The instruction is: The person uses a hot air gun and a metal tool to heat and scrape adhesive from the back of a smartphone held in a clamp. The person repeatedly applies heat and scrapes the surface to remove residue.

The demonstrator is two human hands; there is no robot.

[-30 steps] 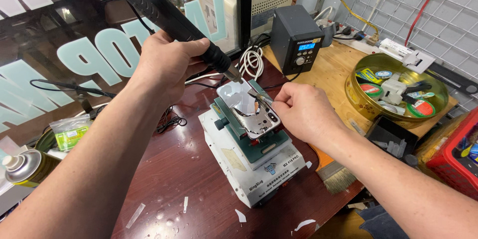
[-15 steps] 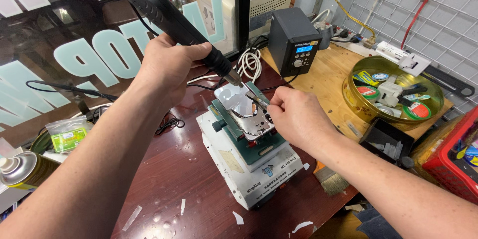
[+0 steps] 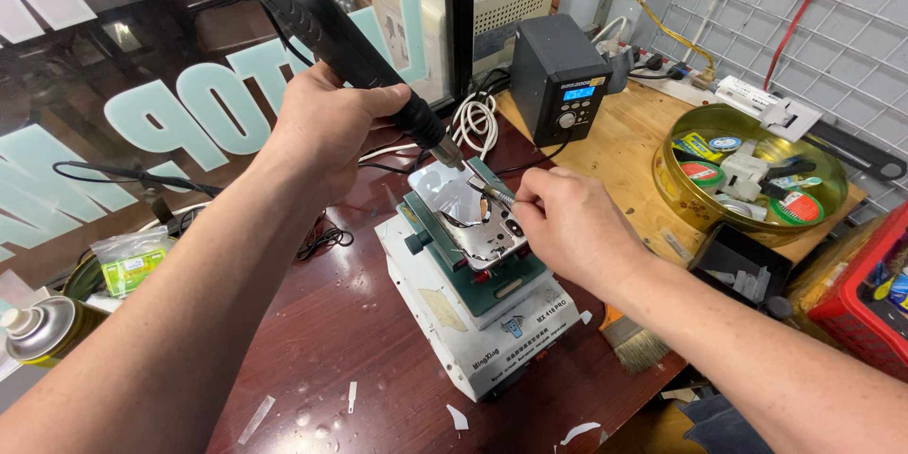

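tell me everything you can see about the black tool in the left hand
The black hot-air tool is a long, thick wand of matte plastic with a narrow metal nozzle at its lower end. It slants from upper left down to the right, nozzle just above the shiny metal phone part clamped on the white fixture. The left hand wraps its lower grip; a dark cord leaves its top end.
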